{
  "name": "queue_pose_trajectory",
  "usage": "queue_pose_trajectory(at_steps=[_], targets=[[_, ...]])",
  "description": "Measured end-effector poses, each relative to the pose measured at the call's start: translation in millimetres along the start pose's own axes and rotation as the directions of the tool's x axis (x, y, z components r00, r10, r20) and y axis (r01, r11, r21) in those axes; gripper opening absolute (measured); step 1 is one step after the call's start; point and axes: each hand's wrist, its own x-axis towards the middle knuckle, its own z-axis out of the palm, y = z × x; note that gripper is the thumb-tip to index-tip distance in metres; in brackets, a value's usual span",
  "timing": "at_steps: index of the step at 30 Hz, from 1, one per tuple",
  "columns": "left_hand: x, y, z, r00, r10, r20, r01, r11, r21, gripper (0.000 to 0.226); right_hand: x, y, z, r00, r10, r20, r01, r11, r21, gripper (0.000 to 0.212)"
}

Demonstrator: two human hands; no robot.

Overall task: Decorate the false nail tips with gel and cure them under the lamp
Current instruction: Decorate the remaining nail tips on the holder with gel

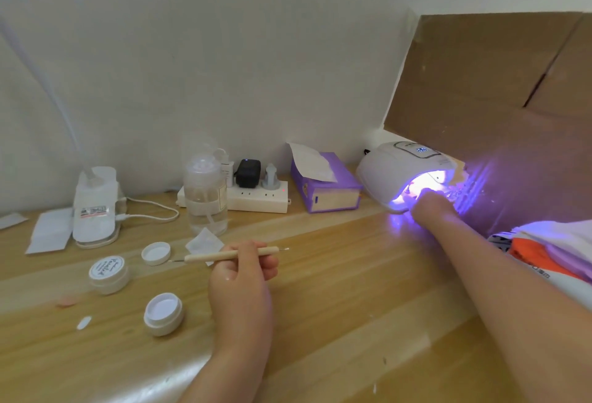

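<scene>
Right hand (427,202) reaching into mouth of lit UV nail lamp (405,171); fingers lost in violet glare, grip impossible to tell, nail tip probably there. Left hand (242,269) pinching dotting tool (229,255), long axis left-right. Open gel jar (163,313) near-left of it.

Home nail-art workstation: a wooden desk (336,274) against a plain wall carries a lit curing lamp (403,175), gel jars (109,274), a power strip (256,199) and a tissue box (326,187).
</scene>
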Motion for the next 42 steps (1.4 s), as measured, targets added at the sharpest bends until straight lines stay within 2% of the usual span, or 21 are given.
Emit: queue_pose_trajectory(at_steps=[2,4,6,7,10,14,18,22,30,34,37,40,42], targets=[[-0.7,1.8,-0.4,1.0,0.002,0.003,-0.002,1.0,0.001,0.03,-1.9,-2.4,-11.2,0.992,-0.035,-0.124,0.036,0.999,0.006,0.03],[-1.0,3.7,-2.0,1.0,0.009,0.004,-0.009,1.0,0.01,0.028,-3.0,-8.5,-28.4,0.935,-0.135,-0.329,0.143,0.99,0.0,0.026],[-0.5,5.3,-4.4,1.0,0.012,-0.008,-0.012,1.0,0.027,0.028,4.5,-18.4,-43.8,0.886,-0.25,-0.391,0.277,0.961,0.012,0.02],[-0.3,6.3,-5.0,1.0,0.011,-0.014,-0.011,1.0,0.029,0.028,11.1,-23.9,-50.0,0.896,-0.281,-0.343,0.311,0.95,0.034,0.021],[-0.4,7.6,-6.5,1.0,0.017,-0.02,-0.017,1.0,0.026,0.027,32.1,-35.6,-57.4,0.952,-0.304,-0.046,0.303,0.953,-0.018,0.051],[-0.7,5.8,-6.9,0.999,0.041,-0.006,-0.041,0.999,0.032,0.027,51.2,-39.0,-56.9,0.963,-0.269,0.029,0.269,0.942,-0.2,0.062],[-1.1,3.3,-5.6,0.999,0.038,0.014,-0.038,0.999,0.036,0.027,64.8,-46.0,-67.2,0.97,-0.208,0.125,0.231,0.95,-0.209,0.069],[-2.6,4.3,-5.4,0.998,0.063,0.013,-0.063,0.997,0.046,0.028,70.1,-49.7,-66.5,0.976,-0.186,0.109,0.206,0.955,-0.213,0.067],[-2.7,4.3,-7.7,0.994,0.098,0.054,-0.101,0.993,0.058,0.027,75.1,-46.3,-68.3,0.977,-0.194,0.092,0.2,0.978,-0.058,0.055],[-1.6,2.9,-6.0,0.991,0.116,0.067,-0.12,0.991,0.062,0.026,71.3,-41.6,-66.1,0.977,-0.175,0.122,0.172,0.985,0.034,0.073],[-6.5,3.7,-5.1,0.981,0.158,0.115,-0.173,0.975,0.138,0.025,54.2,-34.9,-61.4,0.96,-0.24,0.144,0.223,0.967,0.125,0.076],[-16.4,6.0,-5.4,0.955,0.217,0.201,-0.263,0.935,0.239,0.023,15.4,-38.6,-56.0,0.977,-0.213,0.027,0.212,0.977,0.036,0.077],[-18.5,8.0,-5.9,0.943,0.253,0.218,-0.31,0.904,0.293,0.022,-22.6,-51.8,-58.3,0.963,-0.26,-0.064,0.263,0.964,0.031,0.061]])
